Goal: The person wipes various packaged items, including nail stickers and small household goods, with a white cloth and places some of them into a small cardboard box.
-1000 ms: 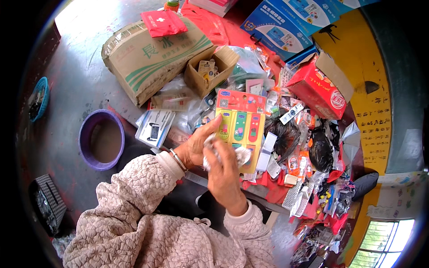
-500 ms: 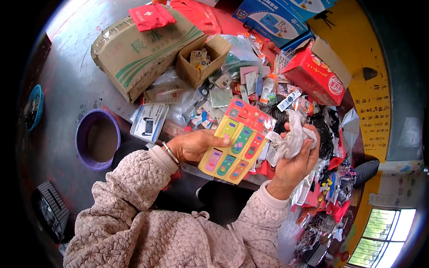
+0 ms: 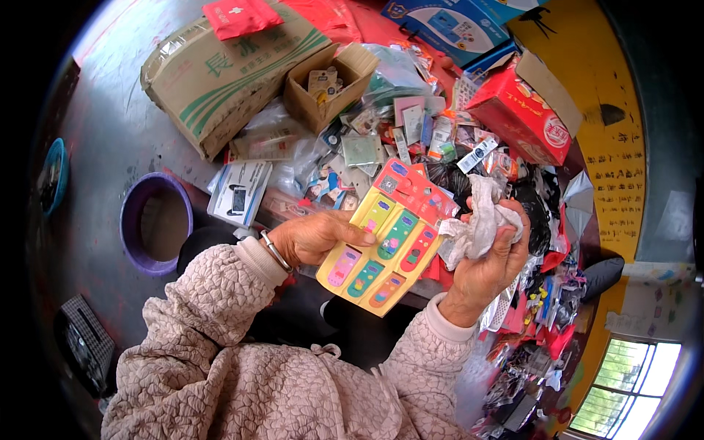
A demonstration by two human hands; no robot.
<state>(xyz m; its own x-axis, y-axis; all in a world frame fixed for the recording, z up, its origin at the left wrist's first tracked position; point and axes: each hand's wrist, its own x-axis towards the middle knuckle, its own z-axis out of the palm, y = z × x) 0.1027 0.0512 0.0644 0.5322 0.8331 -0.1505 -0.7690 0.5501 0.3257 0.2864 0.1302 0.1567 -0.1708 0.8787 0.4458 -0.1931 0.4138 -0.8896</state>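
My left hand [image 3: 314,239] grips a flat yellow and red card [image 3: 386,265] by its left edge, thumb on the front and fingers hidden behind. Several rounded strips in green, pink, yellow, red and orange with cartoon pictures cover the card's face, which is tilted up toward me. A crumpled whitish cloth [image 3: 480,224] is bunched in my right hand [image 3: 490,273], its fingers closed around it. The cloth hangs at the card's upper right corner; whether it touches the card I cannot tell.
Beyond my hands lies a heap of small packaged goods [image 3: 363,150]. Around it stand a large carton [image 3: 242,73], a small open cardboard box [image 3: 312,110] and a red box [image 3: 524,110]. A purple bucket [image 3: 130,246] is at left, a window [image 3: 623,381] at lower right.
The card has shifted slightly down and left and turned a little, with my left hand still on it. My right hand and the cloth have barely moved.
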